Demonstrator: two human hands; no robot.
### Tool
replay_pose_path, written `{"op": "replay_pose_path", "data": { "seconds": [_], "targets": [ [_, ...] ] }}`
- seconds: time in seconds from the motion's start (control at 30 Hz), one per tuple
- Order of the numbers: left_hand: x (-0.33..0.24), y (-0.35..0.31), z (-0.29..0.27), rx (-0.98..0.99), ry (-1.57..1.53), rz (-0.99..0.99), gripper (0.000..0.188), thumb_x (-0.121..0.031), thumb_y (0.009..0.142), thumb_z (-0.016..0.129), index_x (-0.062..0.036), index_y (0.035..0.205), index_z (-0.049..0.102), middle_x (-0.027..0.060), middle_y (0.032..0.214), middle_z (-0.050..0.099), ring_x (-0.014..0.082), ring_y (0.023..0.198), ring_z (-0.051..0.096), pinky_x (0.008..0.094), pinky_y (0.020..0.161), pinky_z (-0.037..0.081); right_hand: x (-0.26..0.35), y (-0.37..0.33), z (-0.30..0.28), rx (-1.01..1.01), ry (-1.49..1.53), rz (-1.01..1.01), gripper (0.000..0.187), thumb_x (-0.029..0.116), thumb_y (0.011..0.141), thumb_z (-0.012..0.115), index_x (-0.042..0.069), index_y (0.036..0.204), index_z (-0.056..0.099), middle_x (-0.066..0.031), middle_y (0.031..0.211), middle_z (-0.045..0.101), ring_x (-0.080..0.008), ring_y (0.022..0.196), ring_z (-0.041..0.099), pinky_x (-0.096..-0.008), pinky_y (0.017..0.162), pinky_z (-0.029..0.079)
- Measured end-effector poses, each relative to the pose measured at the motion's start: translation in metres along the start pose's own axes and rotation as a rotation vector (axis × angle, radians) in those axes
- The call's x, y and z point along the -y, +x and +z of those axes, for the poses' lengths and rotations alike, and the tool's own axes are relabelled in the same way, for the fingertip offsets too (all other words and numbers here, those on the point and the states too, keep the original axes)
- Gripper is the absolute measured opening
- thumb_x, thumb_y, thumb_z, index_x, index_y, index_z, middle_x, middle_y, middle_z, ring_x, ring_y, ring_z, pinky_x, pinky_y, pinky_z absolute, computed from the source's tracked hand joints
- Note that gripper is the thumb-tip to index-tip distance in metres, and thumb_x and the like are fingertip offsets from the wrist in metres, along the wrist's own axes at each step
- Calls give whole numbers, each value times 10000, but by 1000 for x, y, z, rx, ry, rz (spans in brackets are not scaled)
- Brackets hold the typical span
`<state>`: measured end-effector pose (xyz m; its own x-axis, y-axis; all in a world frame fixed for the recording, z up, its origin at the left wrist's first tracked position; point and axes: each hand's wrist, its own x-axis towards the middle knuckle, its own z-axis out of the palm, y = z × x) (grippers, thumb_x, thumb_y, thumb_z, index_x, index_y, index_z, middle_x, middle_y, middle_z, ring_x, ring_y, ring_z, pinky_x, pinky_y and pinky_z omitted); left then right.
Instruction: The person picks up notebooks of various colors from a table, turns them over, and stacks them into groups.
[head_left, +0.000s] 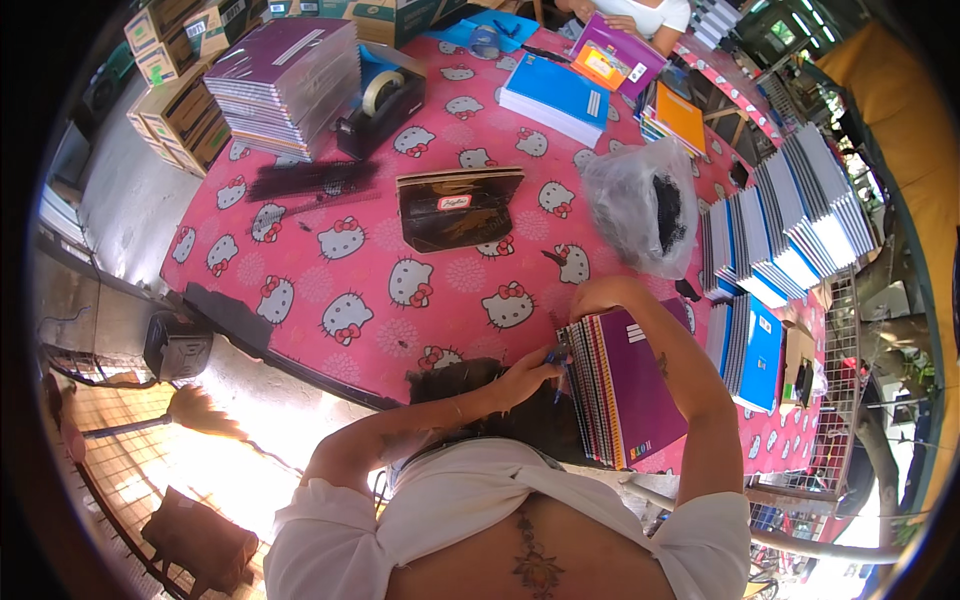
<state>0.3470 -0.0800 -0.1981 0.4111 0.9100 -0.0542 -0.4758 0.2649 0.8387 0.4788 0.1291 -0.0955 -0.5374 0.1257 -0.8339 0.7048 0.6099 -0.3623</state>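
Note:
A stack of purple-covered spiral notebooks [650, 390] lies at the near right table edge, in front of me, its coils facing left. My left hand [532, 378] is closed round a small blue-handled tool [560, 362], held against the coiled side. The tool's exact kind is too small to make out. Around the far side of the stack reaches my right arm. My right hand [604, 293] curls over the stack's far left corner, with its fingertips hidden.
A dark box [455, 215] sits mid-table. Beyond lie a tape dispenser [383, 105], tall purple notebooks [285, 85] and blue notebooks [555, 98]. A clear plastic bag [645, 205] and blue-white notebook stacks [785, 215] stand right. Opposite, another person holds a purple notebook [625, 50].

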Motion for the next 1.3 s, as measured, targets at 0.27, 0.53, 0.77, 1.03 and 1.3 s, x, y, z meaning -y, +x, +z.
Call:
{"op": "replay_pose_path", "data": {
  "seconds": [0.27,0.53,0.77,1.03,1.3],
  "targets": [
    [-29,7,-9,-226,373,-305,299,-254,967,508,32,1049,537,98,779,627,211,613,660,338,521,508,-10,8,6,-260,81,19,356,370,840,635,45,939,744,-114,835,730,-228,682,667,-375,669,524],
    [-57,25,-13,-103,348,-587,317,-254,954,483,42,920,591,149,756,659,257,634,711,398,487,561,16,25,5,-243,143,169,272,279,793,749,32,901,713,-119,846,740,-224,749,704,-363,665,537],
    [-68,29,-12,-73,312,-623,333,-252,990,437,51,1065,551,190,827,677,282,656,720,383,483,571,25,36,2,-265,-1,101,174,201,784,746,36,833,723,-80,753,743,-202,703,720,-352,628,555],
    [-62,33,-6,-96,266,-642,311,-230,1004,410,50,1055,534,174,778,647,279,636,707,380,471,570,16,46,6,-270,89,119,139,156,757,754,24,786,725,-89,733,738,-210,672,716,-356,625,564],
    [-59,31,-2,-54,459,-561,268,-199,1011,412,27,1046,552,85,683,549,195,528,594,349,454,523,17,29,9,-790,63,122,110,148,767,708,58,831,703,-111,747,711,-312,720,693,-413,659,544]
  ]
}}
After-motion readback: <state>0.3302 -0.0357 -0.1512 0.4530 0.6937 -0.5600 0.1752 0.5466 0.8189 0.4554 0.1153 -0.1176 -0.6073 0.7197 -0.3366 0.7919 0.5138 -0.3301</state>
